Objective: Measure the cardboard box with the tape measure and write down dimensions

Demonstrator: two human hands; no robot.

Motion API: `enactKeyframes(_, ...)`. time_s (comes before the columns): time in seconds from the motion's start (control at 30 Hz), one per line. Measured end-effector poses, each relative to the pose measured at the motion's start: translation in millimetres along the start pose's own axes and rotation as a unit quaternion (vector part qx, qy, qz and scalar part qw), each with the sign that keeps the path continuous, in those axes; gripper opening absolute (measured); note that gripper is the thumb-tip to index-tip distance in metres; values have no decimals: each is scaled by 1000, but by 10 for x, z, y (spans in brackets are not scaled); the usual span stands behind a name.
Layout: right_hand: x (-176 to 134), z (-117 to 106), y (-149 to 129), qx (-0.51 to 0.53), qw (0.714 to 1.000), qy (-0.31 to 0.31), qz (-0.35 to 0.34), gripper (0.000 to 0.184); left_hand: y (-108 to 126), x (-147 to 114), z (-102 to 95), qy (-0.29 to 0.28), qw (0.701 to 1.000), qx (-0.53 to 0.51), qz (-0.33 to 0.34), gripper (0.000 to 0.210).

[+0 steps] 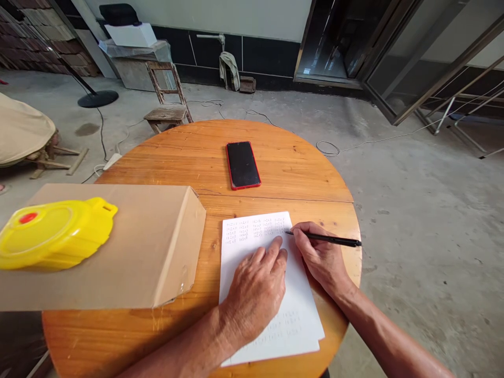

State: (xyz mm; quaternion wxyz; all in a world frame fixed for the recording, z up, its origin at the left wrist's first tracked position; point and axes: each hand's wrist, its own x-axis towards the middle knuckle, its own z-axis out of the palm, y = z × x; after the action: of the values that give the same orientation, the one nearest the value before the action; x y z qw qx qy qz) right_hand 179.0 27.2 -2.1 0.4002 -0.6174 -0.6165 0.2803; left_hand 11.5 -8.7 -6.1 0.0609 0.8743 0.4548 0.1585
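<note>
The right hand's (322, 258) fingers grip a black pen (334, 239), its tip at the written rows on the paper (297, 294). The left hand (258, 286) lies on that paper, fingers extended, atop the wooden tabletop (295, 168).

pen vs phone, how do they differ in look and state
The pen is slim and black; the phone is broad and flat with a red edge. The pen is in the right hand; the phone lies untouched on the table. Both look mostly black.

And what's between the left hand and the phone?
In the head view, the written top of the paper, then bare wooden tabletop crossed by a dark seam.
</note>
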Motion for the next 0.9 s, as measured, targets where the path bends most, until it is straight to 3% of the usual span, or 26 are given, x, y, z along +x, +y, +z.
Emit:
enactKeyframes(0.27,7,11,-11,22,1000,-3,5,15,-10,-15,7,5,1000,-7,0,35)
enactKeyframes(0.37,-4,-3,-28,85,996,-9,25,16,-9,-14,5,1,1000,-10,0,35)
enactKeyframes(0.57,-19,-44,-70,209,975,63,49,17,-3,-11,-15,-14,1000,-13,2,36)
enactKeyframes(0.73,-31,-22,-33,175,982,70,4,10,18,13,-33,-34,999,-31,-25,37)
enactKeyframes(0.9,-25,-28,-60,55,995,55,-67,12,89,30,-129,-72,996,-33,-42,38)
